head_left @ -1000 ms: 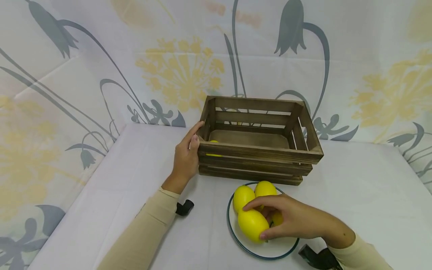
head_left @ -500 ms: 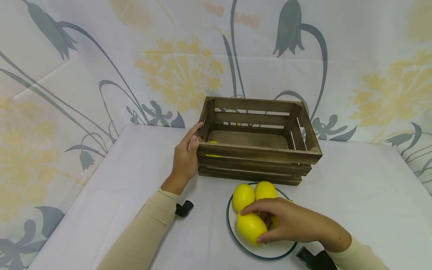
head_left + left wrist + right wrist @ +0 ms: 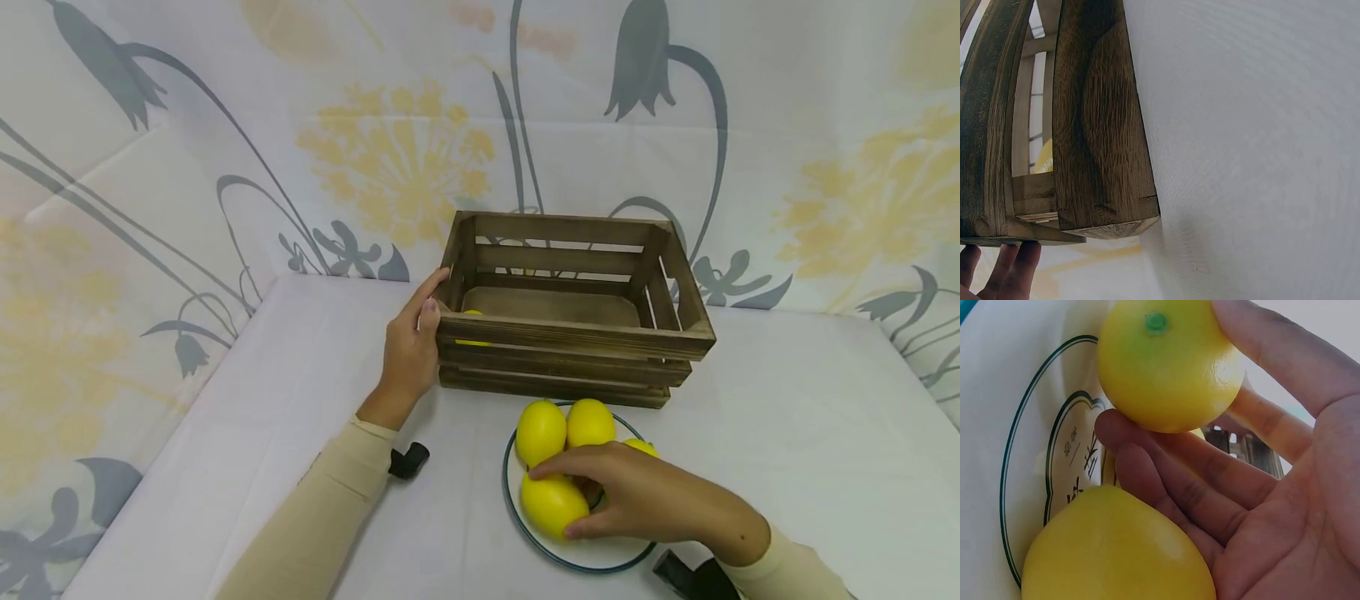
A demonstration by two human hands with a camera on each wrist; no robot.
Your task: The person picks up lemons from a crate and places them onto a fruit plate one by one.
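In the head view my right hand [image 3: 637, 496] pinches a yellow lemon [image 3: 553, 507] at the front left of a white plate [image 3: 607, 557] with a dark green rim. The right wrist view shows the thumb and fingers around that lemon [image 3: 1166, 369], its green stem spot facing the camera; another lemon [image 3: 1119, 550] sits below the fingers. Two more lemons, one of them [image 3: 542, 433] at the back left, lie on the plate. My left hand [image 3: 408, 354] rests against the left end of a brown slatted wooden crate [image 3: 577, 337], its fingertips [image 3: 1025, 256] touching the end wall.
Behind the plate stands the crate, with a yellow lemon [image 3: 474, 342] partly hidden in its front left corner. A patterned cloth [image 3: 405, 158] hangs behind the white tabletop [image 3: 810, 433]. Black camera mounts [image 3: 410, 461] sit at both wrists.
My right hand has shifted slightly left with the lemon between its fingers, and more of the lemon at the plate's right side shows. The left hand and the crate have kept their place.
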